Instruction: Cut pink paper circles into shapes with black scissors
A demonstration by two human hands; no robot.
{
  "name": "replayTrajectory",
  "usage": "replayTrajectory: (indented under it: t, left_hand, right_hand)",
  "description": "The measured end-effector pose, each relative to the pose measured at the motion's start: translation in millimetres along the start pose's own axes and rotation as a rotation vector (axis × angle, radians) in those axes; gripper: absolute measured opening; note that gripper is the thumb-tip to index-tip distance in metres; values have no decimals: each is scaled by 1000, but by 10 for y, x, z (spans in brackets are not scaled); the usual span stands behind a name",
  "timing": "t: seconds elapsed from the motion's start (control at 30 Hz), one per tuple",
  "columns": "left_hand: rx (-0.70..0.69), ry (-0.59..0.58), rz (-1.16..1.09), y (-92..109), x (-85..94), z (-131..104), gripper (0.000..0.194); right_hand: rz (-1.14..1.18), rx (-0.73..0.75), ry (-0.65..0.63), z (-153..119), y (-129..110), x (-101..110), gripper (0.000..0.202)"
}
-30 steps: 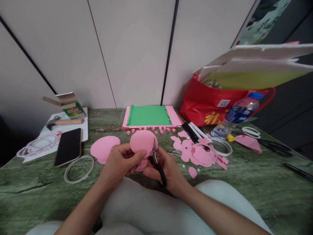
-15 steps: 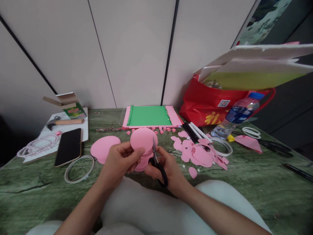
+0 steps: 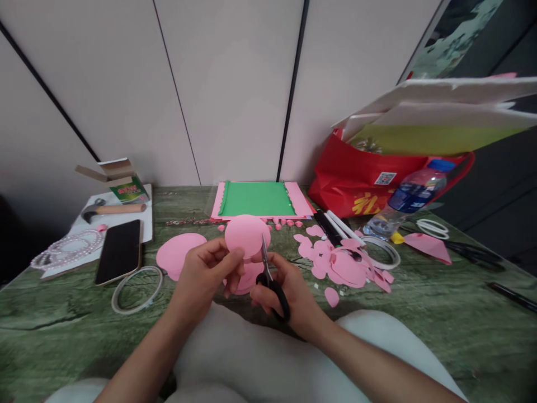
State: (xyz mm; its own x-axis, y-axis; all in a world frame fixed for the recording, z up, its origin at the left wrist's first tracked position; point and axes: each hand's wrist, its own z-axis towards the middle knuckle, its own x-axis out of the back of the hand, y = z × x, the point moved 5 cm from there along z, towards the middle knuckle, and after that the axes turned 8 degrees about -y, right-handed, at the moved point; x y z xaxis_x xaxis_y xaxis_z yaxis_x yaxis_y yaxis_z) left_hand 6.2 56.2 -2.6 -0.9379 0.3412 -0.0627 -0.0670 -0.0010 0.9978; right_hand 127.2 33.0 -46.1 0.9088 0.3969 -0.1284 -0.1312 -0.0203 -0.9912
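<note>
My left hand (image 3: 205, 277) pinches a round pink paper disc (image 3: 245, 235) by its lower edge, holding it upright above the table. In my right hand (image 3: 289, 285) are small scissors (image 3: 274, 291) with black handles, their blades pointing up at the disc's right edge. Whether the blades touch the paper I cannot tell. Under my hands lie more pink discs (image 3: 249, 278), partly hidden by my fingers. A stack of larger pink circles (image 3: 178, 253) rests just left of my left hand.
Pink paper pieces (image 3: 346, 267), pens (image 3: 335, 226), tape rolls and a bottle (image 3: 413, 193) lie at right before a red bag (image 3: 335, 179). A green sheet (image 3: 255, 198) is at the back. A phone (image 3: 119, 252), hammer (image 3: 119, 209) and beads (image 3: 67, 250) are at left.
The pink disc in my left hand has moved up slightly and turned a little. My right hand with the scissors has hardly moved.
</note>
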Motion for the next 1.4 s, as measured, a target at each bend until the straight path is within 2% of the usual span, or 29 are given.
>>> replayTrajectory:
  t: [0.17, 0.37, 0.57, 0.97, 1.4]
  left_hand:
    - [-7, 6, 0, 16, -14, -6, 16]
    - [20, 49, 140, 5, 21, -23, 25]
    - [84, -2, 217, 1, 5, -24, 21]
    - [64, -5, 184, -13, 12, -14, 18]
    - [41, 22, 183, -12, 35, -15, 21]
  right_hand:
    - [-10, -6, -16, 0, -9, -19, 45]
    - [34, -56, -32, -3, -9, -56, 54]
    - [72, 37, -10, 8, -83, -26, 54]
    - [97, 0, -13, 11, -79, -20, 50]
    - [118, 38, -34, 20, -55, -26, 48]
